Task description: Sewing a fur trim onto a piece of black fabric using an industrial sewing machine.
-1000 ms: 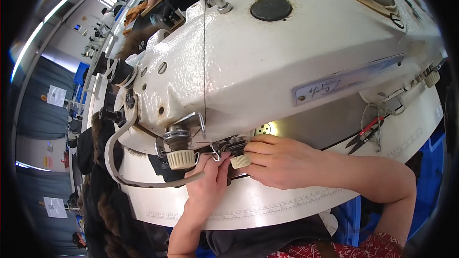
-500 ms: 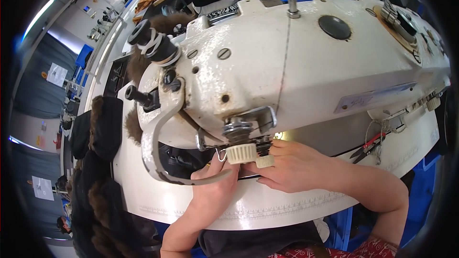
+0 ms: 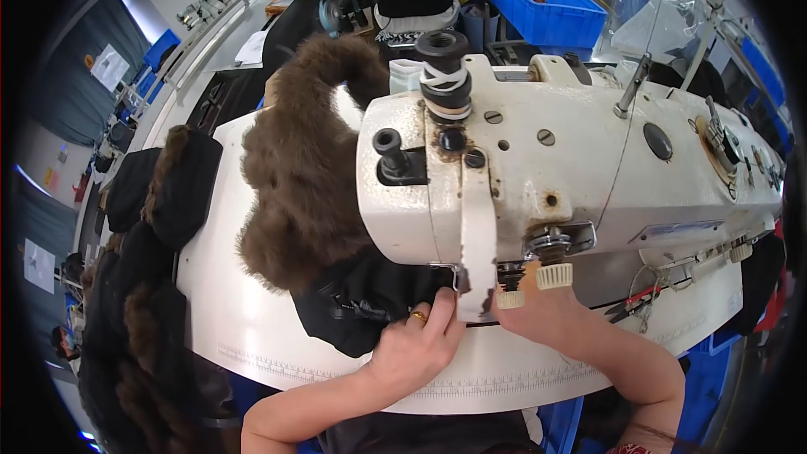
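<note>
View has swung, baring more brown fur (image 3: pixel 298 172) on white table (image 3: pixel 235 307), blue crate (image 3: pixel 555 25) beyond; whether fingers (image 3: pixel 440 314) clamp, I cannot tell.

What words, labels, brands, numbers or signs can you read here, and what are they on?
No text reads clearly.
Plate on the sewing machine: too blurred.
Ruler scale along the white table: too small.
Upper paper and lower paper, far left: any writing too small.
</note>
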Available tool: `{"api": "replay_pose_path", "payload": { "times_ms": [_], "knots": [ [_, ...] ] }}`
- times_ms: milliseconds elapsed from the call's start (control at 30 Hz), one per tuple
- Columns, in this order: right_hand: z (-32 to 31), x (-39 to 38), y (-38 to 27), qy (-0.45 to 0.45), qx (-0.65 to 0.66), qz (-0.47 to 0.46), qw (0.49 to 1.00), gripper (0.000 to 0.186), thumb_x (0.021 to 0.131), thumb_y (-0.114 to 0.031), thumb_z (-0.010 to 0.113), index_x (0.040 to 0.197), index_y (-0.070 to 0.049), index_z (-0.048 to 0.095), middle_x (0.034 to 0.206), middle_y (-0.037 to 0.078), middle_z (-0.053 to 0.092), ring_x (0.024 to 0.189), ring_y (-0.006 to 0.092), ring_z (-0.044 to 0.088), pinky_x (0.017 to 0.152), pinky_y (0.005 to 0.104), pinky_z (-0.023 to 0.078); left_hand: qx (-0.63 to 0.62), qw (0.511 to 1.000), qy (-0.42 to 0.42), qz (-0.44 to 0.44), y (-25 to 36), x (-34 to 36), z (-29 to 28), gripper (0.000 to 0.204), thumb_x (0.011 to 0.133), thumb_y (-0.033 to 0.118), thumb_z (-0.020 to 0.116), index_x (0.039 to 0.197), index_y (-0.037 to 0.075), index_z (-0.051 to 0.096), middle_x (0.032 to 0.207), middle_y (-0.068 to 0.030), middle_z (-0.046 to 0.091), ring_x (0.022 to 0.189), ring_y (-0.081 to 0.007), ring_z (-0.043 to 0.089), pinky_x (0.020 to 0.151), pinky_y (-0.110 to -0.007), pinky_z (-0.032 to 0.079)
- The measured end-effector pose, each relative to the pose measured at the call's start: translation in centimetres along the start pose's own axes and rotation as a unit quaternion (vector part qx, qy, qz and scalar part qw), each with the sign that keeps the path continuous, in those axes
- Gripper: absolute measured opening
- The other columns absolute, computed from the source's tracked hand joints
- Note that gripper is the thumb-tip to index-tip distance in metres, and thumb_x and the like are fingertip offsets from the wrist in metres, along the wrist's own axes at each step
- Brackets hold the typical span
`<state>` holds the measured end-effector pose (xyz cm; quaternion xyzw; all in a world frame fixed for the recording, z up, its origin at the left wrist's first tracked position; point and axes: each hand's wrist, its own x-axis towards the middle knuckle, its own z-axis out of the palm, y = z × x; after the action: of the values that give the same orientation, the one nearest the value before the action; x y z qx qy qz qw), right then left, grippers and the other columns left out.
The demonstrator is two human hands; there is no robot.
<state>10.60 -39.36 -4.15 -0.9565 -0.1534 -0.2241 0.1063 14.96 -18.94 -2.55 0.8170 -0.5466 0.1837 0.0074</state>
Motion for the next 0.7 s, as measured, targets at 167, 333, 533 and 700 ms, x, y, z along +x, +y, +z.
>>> {"api": "replay_pose_path", "payload": {
  "times_ms": [167, 333, 533, 700],
  "knots": [
    [1.9, -1.1, 0.8, -0.02, 0.046, -0.018, 0.999, 0.012, 0.059, -0.012, 0.066, 0.056, -0.012, 0.054, 0.066, 0.004, 0.046, 0.057, 0.0211, 0.052, 0.05, 0.0339, 0.045, 0.008, 0.999, 0.049, 0.006, -0.5, -0.1, 0.3, 0.037, 0.069, 0.011, 0.059, 0.103, -0.002, 0.065, 0.113, -0.0161, 0.062, 0.056, -0.0092, 0.051, 0.044, -0.018, 0.042],
    [2.8, -0.8, 0.8, -0.01, 0.088, -0.046, 0.995, 0.01, 0.061, -0.011, 0.065, 0.06, -0.012, 0.055, 0.069, 0.003, 0.047, 0.06, 0.0196, 0.054, 0.051, 0.0335, 0.046, 0.029, 0.999, 0.02, 0.012, -0.8, -0.2, 0.0, 0.037, 0.069, 0.01, 0.058, 0.103, -0.002, 0.066, 0.108, -0.0136, 0.065, 0.053, -0.0077, 0.048, 0.043, -0.017, 0.039],
    [0.2, -0.2, 0.3, -0.033, 0.021, -0.049, 0.998, 0.009, 0.063, -0.009, 0.063, 0.064, -0.011, 0.055, 0.067, 0.002, 0.05, 0.06, 0.0192, 0.057, 0.049, 0.0338, 0.047, -0.01, 0.998, 0.041, 0.035, -0.7, -0.5, 1.3, 0.025, 0.064, 0.008, 0.061, 0.083, -0.008, 0.067, 0.107, -0.0186, 0.064, 0.055, -0.0113, 0.05, 0.038, -0.021, 0.039],
    [-0.6, -0.2, 0.1, -0.051, 0.072, -0.012, 0.996, 0.009, 0.063, -0.008, 0.062, 0.062, -0.011, 0.054, 0.066, 0.004, 0.052, 0.059, 0.0202, 0.059, 0.048, 0.0346, 0.048, -0.008, 0.999, 0.008, 0.04, -0.9, 0.4, 0.3, 0.027, 0.064, 0.008, 0.061, 0.081, -0.012, 0.065, 0.112, -0.0224, 0.061, 0.062, -0.0148, 0.054, 0.037, -0.024, 0.041]
  ]
}}
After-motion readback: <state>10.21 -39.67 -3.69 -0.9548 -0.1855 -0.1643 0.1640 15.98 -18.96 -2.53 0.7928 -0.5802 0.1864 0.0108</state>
